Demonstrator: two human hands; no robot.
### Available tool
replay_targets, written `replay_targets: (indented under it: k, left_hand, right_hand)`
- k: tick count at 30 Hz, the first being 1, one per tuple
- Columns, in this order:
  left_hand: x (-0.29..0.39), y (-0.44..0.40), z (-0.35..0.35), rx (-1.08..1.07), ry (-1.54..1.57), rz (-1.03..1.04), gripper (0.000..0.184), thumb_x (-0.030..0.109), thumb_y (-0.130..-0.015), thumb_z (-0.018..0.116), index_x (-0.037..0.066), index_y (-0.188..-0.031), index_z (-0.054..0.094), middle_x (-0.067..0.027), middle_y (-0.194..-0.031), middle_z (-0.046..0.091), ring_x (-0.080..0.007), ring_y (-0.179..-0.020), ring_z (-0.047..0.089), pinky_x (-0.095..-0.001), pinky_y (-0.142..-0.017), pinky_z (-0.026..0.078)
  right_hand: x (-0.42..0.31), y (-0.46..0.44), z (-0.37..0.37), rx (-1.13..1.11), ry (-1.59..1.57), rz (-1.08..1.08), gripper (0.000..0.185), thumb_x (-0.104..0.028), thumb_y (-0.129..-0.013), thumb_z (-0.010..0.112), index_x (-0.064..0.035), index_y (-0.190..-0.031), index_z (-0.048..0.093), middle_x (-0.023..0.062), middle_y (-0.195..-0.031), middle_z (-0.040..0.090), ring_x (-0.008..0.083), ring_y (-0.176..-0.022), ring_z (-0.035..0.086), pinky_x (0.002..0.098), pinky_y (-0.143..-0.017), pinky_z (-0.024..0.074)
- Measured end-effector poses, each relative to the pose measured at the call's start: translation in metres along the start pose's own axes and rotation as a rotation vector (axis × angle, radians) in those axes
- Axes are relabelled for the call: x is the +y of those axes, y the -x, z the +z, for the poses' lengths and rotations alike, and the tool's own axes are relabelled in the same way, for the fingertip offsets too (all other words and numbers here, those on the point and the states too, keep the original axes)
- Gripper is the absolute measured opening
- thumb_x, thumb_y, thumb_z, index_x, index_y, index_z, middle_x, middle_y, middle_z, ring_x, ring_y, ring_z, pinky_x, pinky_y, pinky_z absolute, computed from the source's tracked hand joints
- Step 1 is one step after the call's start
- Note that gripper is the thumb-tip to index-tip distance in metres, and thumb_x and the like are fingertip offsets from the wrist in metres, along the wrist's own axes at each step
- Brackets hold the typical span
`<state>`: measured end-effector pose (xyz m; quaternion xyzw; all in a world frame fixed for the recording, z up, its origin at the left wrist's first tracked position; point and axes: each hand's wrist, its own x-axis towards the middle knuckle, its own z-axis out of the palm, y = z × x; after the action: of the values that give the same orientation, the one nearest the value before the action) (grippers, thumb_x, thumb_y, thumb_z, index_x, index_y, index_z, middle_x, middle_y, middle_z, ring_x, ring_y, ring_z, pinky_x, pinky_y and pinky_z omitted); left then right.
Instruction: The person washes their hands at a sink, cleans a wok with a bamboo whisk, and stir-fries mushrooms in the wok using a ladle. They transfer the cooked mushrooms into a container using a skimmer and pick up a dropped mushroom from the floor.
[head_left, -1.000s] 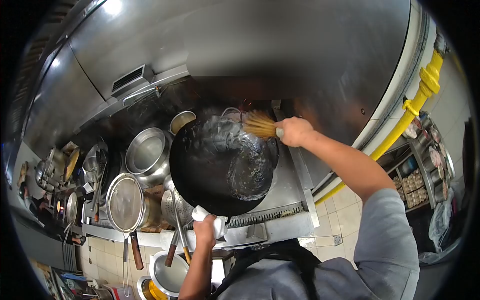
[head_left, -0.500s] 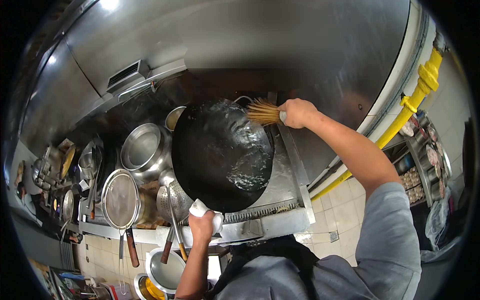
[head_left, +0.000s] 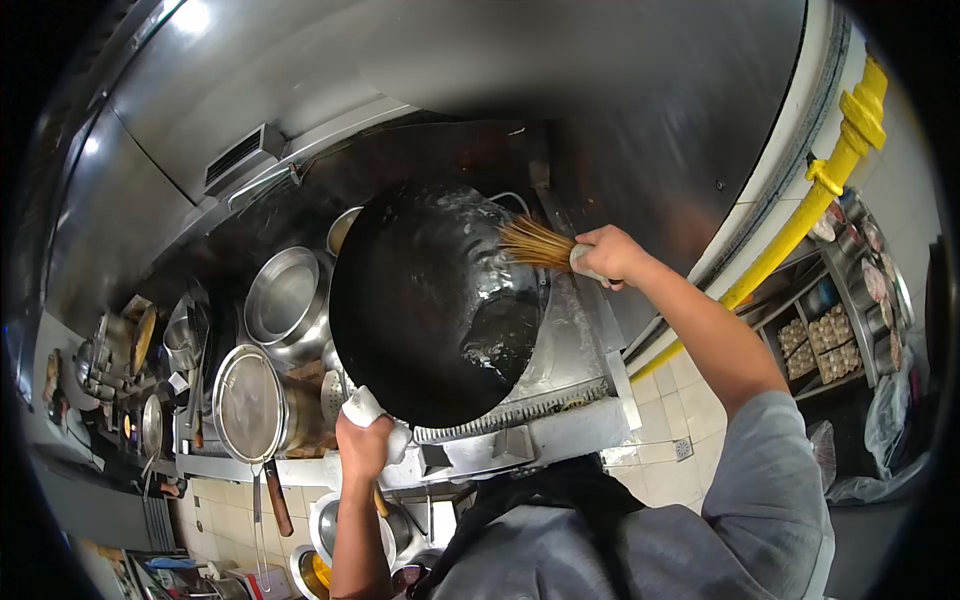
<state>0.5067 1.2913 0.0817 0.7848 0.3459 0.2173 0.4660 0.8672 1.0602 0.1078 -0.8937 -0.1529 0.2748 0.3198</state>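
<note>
From my remote view, the right hand (head_left: 612, 257) grips a bristle brush (head_left: 540, 243), its tips at the right side of the wok (head_left: 430, 310) (wet and shiny there). My left hand (head_left: 364, 440) is closed around a white cloth (head_left: 366, 408) at the wok's near edge.

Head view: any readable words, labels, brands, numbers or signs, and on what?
None readable.
Wok, whisk brush, white cloth: no lettering visible.
Yellow pipe: no marking visible.
Small white square among the utensils, far left: too small to tell if printed.
Red-and-white item, bottom left: too small and blurred to read.
</note>
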Motion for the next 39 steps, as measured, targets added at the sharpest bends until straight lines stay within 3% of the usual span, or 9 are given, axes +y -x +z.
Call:
replay_targets:
  k: [10, 15, 17, 23, 25, 29, 34, 38, 39]
  left_hand:
    - [0.034, 0.006, -0.019, 0.016, -0.268, 0.085, 0.035, 0.008, -0.065, 0.065, -0.006, -0.095, 0.053, -0.0239, -0.080, 0.062, -0.0383, -0.076, 0.062, -0.0400, -0.070, 0.049]
    - [-0.001, 0.032, -0.028, -0.020, -0.510, 0.417, 0.045, 0.009, -0.061, 0.069, 0.001, -0.102, 0.051, -0.0206, -0.083, 0.059, -0.0386, -0.079, 0.060, -0.0411, -0.072, 0.048]
    - [-0.022, 0.043, -0.030, -0.077, -0.403, 0.227, 0.058, 0.013, -0.061, 0.073, -0.002, -0.112, 0.050, -0.0234, -0.091, 0.061, -0.0403, -0.086, 0.061, -0.0431, -0.078, 0.049]
    - [-0.049, 0.015, -0.029, -0.171, 0.052, -0.151, 0.027, 0.007, -0.067, 0.060, -0.002, -0.092, 0.057, -0.0112, -0.085, 0.064, -0.0189, -0.071, 0.061, -0.0327, -0.066, 0.049]
    - [-0.053, 0.033, -0.009, -0.101, 0.123, -0.125, 0.026, 0.009, -0.067, 0.061, -0.001, -0.090, 0.062, -0.0111, -0.080, 0.064, -0.0202, -0.072, 0.063, -0.0318, -0.065, 0.049]
    - [-0.089, 0.011, 0.079, 0.028, 0.901, -0.724, 0.021, 0.011, -0.073, 0.060, -0.004, -0.088, 0.062, -0.0109, -0.077, 0.063, -0.0218, -0.063, 0.061, -0.0340, -0.057, 0.048]
    - [-0.074, -0.032, 0.125, 0.071, 0.976, -0.690, 0.016, 0.008, -0.075, 0.059, -0.005, -0.083, 0.060, -0.0121, -0.073, 0.061, -0.0230, -0.057, 0.061, -0.0378, -0.048, 0.047]
    - [-0.101, -0.036, 0.136, 0.122, 1.047, -0.710, 0.018, 0.009, -0.076, 0.060, -0.006, -0.085, 0.060, -0.0122, -0.076, 0.062, -0.0236, -0.058, 0.062, -0.0380, -0.050, 0.049]
    - [-0.101, -0.038, 0.135, 0.121, 1.047, -0.710, 0.018, 0.009, -0.076, 0.060, -0.006, -0.085, 0.060, -0.0122, -0.076, 0.062, -0.0236, -0.058, 0.062, -0.0380, -0.050, 0.049]
  right_hand:
    - [0.066, 0.032, 0.041, -0.162, -0.565, 0.281, 0.064, -0.022, -0.086, 0.063, -0.0213, -0.143, 0.034, 0.0119, -0.105, 0.058, 0.0201, -0.060, 0.054, 0.0349, -0.053, 0.0481]
    - [0.123, 0.081, 0.094, 0.041, -0.835, 0.114, 0.062, -0.011, -0.087, 0.061, -0.0024, -0.142, 0.033, 0.0113, -0.107, 0.061, 0.0179, -0.082, 0.058, 0.0305, -0.068, 0.0508]
    - [0.130, 0.092, 0.106, 0.064, -0.845, 0.119, 0.061, -0.010, -0.086, 0.063, -0.0018, -0.140, 0.036, 0.0130, -0.117, 0.058, 0.0168, -0.091, 0.058, 0.0301, -0.071, 0.0504]
    - [0.044, 0.091, 0.061, 0.122, -0.666, -0.002, 0.057, -0.010, -0.088, 0.060, -0.0043, -0.139, 0.036, 0.0108, -0.107, 0.058, 0.0181, -0.063, 0.058, 0.0308, -0.049, 0.0496]
    - [-0.007, 0.102, 0.034, 0.182, -0.743, -0.155, 0.058, -0.011, -0.088, 0.060, -0.0049, -0.140, 0.035, 0.0101, -0.107, 0.058, 0.0160, -0.066, 0.057, 0.0284, -0.052, 0.0496]
    - [-0.105, 0.051, -0.024, 0.363, -0.489, -0.883, 0.058, -0.012, -0.088, 0.058, -0.0092, -0.141, 0.033, 0.0100, -0.100, 0.059, 0.0144, -0.059, 0.056, 0.0276, -0.047, 0.0478]
    - [-0.180, -0.005, -0.021, 0.551, -0.347, -0.600, 0.057, -0.020, -0.086, 0.061, -0.0100, -0.138, 0.042, 0.0097, -0.090, 0.063, 0.0119, -0.052, 0.054, 0.0270, -0.042, 0.0447]
    - [-0.072, -0.157, 0.102, 1.009, 0.046, -0.934, 0.060, -0.020, -0.079, 0.068, -0.0057, -0.134, 0.047, 0.0148, -0.095, 0.067, 0.0212, -0.071, 0.067, 0.0311, -0.058, 0.0522]
    - [-0.063, -0.123, 0.139, 0.785, 0.149, -0.627, 0.057, -0.020, -0.077, 0.069, -0.0064, -0.130, 0.051, 0.0170, -0.098, 0.067, 0.0271, -0.077, 0.069, 0.0334, -0.056, 0.0540]
